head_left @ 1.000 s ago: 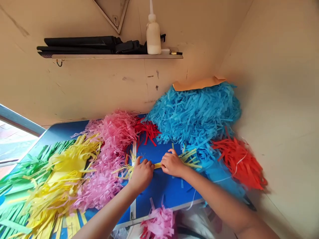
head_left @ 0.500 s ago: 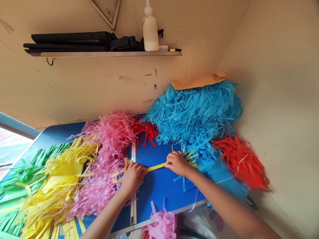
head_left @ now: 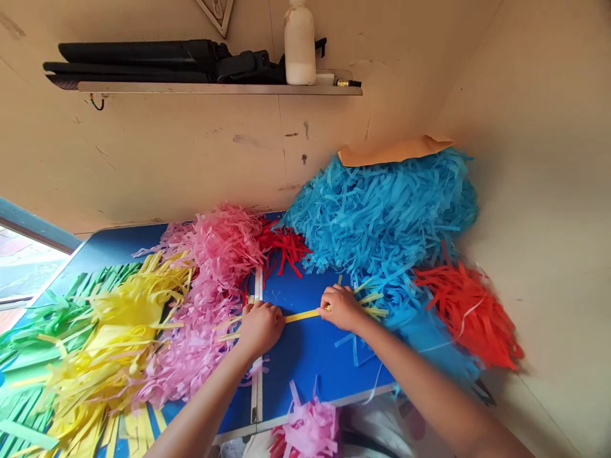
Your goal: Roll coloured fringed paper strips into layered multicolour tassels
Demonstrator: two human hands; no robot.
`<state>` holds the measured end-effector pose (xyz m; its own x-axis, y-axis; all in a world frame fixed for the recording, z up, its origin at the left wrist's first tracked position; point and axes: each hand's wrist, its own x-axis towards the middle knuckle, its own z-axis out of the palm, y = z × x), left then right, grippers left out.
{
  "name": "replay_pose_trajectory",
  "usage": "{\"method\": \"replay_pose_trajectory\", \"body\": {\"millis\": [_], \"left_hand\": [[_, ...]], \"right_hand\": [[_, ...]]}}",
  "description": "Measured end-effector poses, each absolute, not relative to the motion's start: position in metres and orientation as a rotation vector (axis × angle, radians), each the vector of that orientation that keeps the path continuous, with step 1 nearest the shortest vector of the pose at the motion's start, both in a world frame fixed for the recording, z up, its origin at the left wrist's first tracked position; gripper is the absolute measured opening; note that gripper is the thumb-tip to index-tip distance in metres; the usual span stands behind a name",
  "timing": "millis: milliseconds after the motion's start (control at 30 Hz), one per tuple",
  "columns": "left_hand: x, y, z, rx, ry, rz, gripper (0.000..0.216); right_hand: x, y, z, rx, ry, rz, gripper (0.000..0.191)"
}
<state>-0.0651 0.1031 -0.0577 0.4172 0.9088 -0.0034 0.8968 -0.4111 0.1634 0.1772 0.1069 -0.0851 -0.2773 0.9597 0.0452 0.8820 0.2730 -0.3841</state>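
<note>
Blue tabletop (head_left: pixel 305 362): I see my left hand (head_left: pixel 260 326) and right hand (head_left: pixel 340 307) pinching 1 flat, fringed yellow paper strip (head_left: pixel 301 315) taut.

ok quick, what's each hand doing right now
Left hand: closed on one end of the yellow paper strip.
Right hand: closed on the other end of the same strip, pressed on the blue table.
</note>
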Motion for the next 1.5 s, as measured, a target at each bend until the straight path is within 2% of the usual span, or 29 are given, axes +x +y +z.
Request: {"method": "replay_pose_trajectory", "body": {"millis": [100, 200, 300, 433, 567, 833, 1000, 1067, 1167, 1500], "left_hand": [[-0.062, 0.101, -0.053, 2.632, 1.569, 0.145, 0.016], [-0.061, 0.094, -0.05, 2.787, 1.389, 0.164, 0.021], [-0.061, 0.091, -0.049, 2.877, 1.273, 0.169, 0.023], [-0.058, 0.091, -0.05, 2.92, 1.243, 0.198, 0.024], [-0.051, 0.091, -0.053, 2.929, 1.271, 0.268, 0.014], [-0.051, 0.091, -0.067, 2.891, 1.388, 0.46, 0.019], [-0.056, 0.088, -0.07, 2.828, 1.436, 0.448, 0.027], [-0.06, 0.087, -0.069, 2.788, 1.442, 0.42, 0.028], [-0.067, 0.087, -0.067, 2.69, 1.468, 0.383, 0.025], [-0.07, 0.093, -0.067, 2.452, 1.645, 0.322, 0.016]], "right_hand": [[0.176, 0.102, -0.077, -1.662, -2.296, 0.34, 0.007], [0.172, 0.095, -0.069, -1.487, -2.403, 0.28, 0.003], [0.165, 0.09, -0.067, -1.248, -2.56, 0.149, 0.009], [0.155, 0.095, -0.075, -1.134, -2.639, -0.009, 0.027], [0.151, 0.107, -0.08, -1.135, -2.637, -0.005, 0.022], [0.151, 0.107, -0.075, -1.227, -2.568, 0.019, 0.007], [0.156, 0.097, -0.078, -1.216, -2.548, 0.108, 0.016], [0.164, 0.097, -0.08, -1.262, -2.506, 0.168, 0.014], [0.178, 0.101, -0.083, -1.365, -2.426, 0.272, 0.01], [0.181, 0.111, -0.086, -1.591, -2.292, 0.495, 0.014]]}}
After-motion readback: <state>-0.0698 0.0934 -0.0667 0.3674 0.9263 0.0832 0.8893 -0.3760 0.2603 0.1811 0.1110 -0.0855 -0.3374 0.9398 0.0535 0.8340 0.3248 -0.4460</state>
